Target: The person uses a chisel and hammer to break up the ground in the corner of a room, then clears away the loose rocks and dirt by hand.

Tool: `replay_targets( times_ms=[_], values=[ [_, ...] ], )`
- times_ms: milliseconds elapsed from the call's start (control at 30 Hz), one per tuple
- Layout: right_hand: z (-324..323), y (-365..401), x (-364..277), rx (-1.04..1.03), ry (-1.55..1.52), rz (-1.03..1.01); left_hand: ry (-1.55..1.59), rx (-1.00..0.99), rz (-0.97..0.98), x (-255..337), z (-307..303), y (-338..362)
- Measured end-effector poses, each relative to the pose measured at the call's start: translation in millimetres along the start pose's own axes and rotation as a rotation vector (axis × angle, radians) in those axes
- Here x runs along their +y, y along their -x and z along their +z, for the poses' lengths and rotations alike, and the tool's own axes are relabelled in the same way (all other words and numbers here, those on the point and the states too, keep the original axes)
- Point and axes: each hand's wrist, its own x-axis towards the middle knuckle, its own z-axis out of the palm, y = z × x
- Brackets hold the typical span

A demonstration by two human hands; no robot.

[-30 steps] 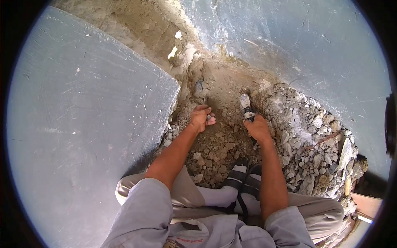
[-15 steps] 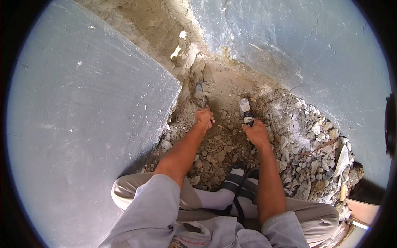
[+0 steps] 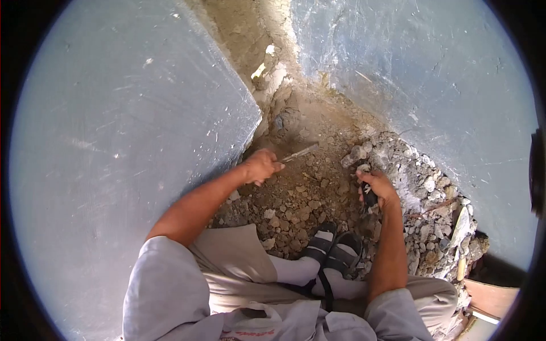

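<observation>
My left hand is closed on a thin grey metal tool, which points up and right over the dug earth. The fingers hide its near end. My right hand is wrapped round the dark handle of a second tool at the edge of the rubble. The light head of that tool is partly hidden by stones and fingers. Between the hands lie loose soil and small stones. A rounded grey stone sits in the hollow above my left hand.
Grey painted slabs stand at the left and upper right. Broken rubble is heaped on the right, with a wooden-handled tool on it. My sandalled feet rest below the dug area.
My left hand has moved left, and its tool now points right instead of up. My right hand has moved right and down, with its tool. The view has shifted slightly.
</observation>
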Motion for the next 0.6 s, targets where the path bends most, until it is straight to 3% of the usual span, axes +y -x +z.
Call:
replay_targets(
  times_ms=[100,167,233,300,333,433,533,600],
  values=[
    [-8,0,-21,-0.014,0.244,-0.031,-0.147,-0.034,0.008,14,-22,39],
    [-3,13,-42,0.144,0.771,-0.245,-0.342,0.021,0.093,11,-28,61],
    [-7,31,-64,0.143,1.216,-0.342,-0.647,0.139,0.282,4,-34,78],
    [-22,58,-85,0.081,1.429,-0.402,-0.714,0.162,0.201,12,-40,110],
    [-26,74,-99,0.051,1.538,-0.442,-0.707,0.165,0.198,11,-44,125],
    [-32,137,-123,-0.059,1.878,-0.277,-0.618,0.187,0.277,1,-49,160],
    [-79,178,-95,0.098,1.855,-0.519,-0.369,0.135,0.299,1,-46,177],
    [-91,209,-82,0.183,1.92,-0.38,-0.25,0.104,0.293,15,-38,183]
  ],
)
